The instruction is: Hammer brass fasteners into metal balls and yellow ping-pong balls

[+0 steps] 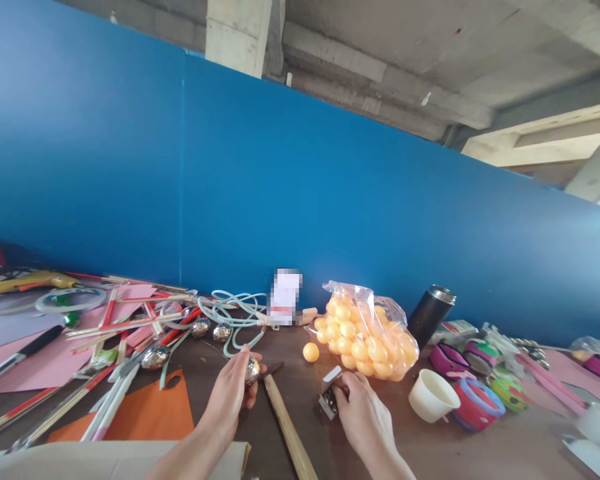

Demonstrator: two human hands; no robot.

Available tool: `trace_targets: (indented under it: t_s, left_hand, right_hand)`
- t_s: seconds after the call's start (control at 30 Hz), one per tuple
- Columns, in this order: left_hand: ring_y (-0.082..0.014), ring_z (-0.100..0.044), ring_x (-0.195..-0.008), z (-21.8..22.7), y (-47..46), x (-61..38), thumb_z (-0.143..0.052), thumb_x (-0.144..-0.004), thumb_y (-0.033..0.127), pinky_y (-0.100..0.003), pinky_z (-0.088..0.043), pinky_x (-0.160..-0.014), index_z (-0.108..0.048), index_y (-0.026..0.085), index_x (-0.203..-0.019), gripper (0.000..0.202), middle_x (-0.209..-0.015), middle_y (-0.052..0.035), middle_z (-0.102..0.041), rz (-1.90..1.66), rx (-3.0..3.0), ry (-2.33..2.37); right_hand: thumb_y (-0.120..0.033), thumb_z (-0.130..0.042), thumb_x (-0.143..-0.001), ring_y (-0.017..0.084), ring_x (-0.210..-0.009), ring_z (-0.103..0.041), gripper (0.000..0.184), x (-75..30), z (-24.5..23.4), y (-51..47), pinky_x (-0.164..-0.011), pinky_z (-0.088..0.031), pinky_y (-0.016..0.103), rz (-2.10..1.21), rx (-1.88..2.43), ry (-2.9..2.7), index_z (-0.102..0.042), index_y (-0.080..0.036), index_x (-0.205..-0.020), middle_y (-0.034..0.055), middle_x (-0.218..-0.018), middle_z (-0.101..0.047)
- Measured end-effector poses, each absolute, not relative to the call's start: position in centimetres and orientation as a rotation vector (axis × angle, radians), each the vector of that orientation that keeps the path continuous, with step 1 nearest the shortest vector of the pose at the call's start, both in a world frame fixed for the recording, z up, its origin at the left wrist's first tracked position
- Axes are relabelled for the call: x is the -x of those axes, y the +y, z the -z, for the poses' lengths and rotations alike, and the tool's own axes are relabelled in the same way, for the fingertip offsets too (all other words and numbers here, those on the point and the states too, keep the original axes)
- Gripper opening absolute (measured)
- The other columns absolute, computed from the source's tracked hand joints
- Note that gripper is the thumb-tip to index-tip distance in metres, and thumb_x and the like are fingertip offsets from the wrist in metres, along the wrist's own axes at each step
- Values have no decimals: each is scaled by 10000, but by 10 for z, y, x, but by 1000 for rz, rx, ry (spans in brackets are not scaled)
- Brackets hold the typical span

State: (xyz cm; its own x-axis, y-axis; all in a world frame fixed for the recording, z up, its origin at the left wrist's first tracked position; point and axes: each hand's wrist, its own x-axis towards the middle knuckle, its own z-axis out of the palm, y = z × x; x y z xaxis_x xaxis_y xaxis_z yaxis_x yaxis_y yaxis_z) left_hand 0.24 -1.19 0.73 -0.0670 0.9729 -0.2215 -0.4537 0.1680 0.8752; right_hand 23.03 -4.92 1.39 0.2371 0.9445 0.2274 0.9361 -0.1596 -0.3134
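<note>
Cardboard: pale, at the bottom edge.
Left hand: gripping a ball at the fingertips.
Ball: round, shiny silver, partly hidden by fingers.
Hammer: lying between both hands.
Right hand: pinching a small box, contents unclear.
Bag: clear, filled with orange balls.
Cup: white, upright.

The far partition is plain blue, the flask at right black, and the ping-pong balls orange in a clear bag. Nearer are a silver ball, a tan hammer handle, a dark brown table and, at left, an orange sheet.
</note>
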Motion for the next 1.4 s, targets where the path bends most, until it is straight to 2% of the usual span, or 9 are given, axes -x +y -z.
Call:
trace_targets:
  t_s: [0.23,0.33,0.43,0.6,0.77,0.97,1.13,1.4]
  left_hand:
    - [-52,-399,-371,-4,-8,-3,-561,-682,567,-188,-268,-324,-557,160,-858,444,-637,1,-596,-1331,-667,1026]
    - [-50,-394,-364,-4,-8,-3,-561,-683,567,-186,-271,-319,-559,159,-843,439,-631,1,-596,-1340,-673,1022]
    - [-51,-392,-363,-9,-11,-4,-553,-697,563,-186,-274,-317,-553,164,-840,424,-632,5,-594,-1340,-687,1002]
    - [-49,-392,-379,-21,-29,-15,-523,-725,575,-189,-278,-326,-565,165,-857,433,-683,-12,-607,-1279,-754,907]
    - [-42,-369,-382,-28,-55,-36,-455,-749,622,-186,-231,-326,-577,159,-871,494,-714,-29,-595,-1037,-702,693]
    - [-50,-391,-408,-21,-64,-45,-465,-741,631,-181,-196,-341,-573,157,-855,499,-677,-4,-549,-853,-625,684]
    - [-66,-406,-423,-16,-64,-44,-463,-743,630,-187,-235,-361,-586,159,-882,506,-595,21,-494,-819,-679,652]
    - [-73,-403,-410,-17,-64,-44,-463,-728,649,-190,-231,-359,-593,160,-854,521,-557,9,-509,-799,-718,640]
  right_hand:
    - [-375,-344,-881,172,-752,-616,209,-233,-20,-52,-575,-402,265,-74,2044,-1660,-520,-279,-823,-3,-913,-601]
    - [-425,-362,-877,169,-669,-628,216,-235,-15,-54,-629,-449,276,-251,1880,-1554,-499,-262,-845,4,-790,-638]
    - [-466,-390,-867,168,-570,-616,240,-233,-10,-58,-597,-472,269,-418,1731,-1458,-495,-250,-856,-12,-640,-628]
    - [-447,-476,-843,140,-497,-565,215,-222,-14,-69,-515,-459,229,-572,1525,-1403,-519,-238,-824,-36,-581,-587]
    - [-410,-519,-840,114,-470,-528,192,-206,-19,-81,-482,-453,206,-707,1378,-1407,-521,-224,-791,-52,-555,-527]
    - [-394,-525,-841,116,-524,-583,191,-187,-25,-94,-449,-482,208,-821,1198,-1402,-528,-204,-824,2,-723,-579]
    - [-403,-540,-839,89,-409,-534,214,-180,-28,-100,-430,-452,192,-914,1159,-1347,-502,-194,-809,-48,-505,-553]
    - [-448,-565,-816,79,-366,-506,289,-175,-25,-98,-403,-420,190,-1160,1150,-1215,-487,-183,-733,-49,-451,-556]
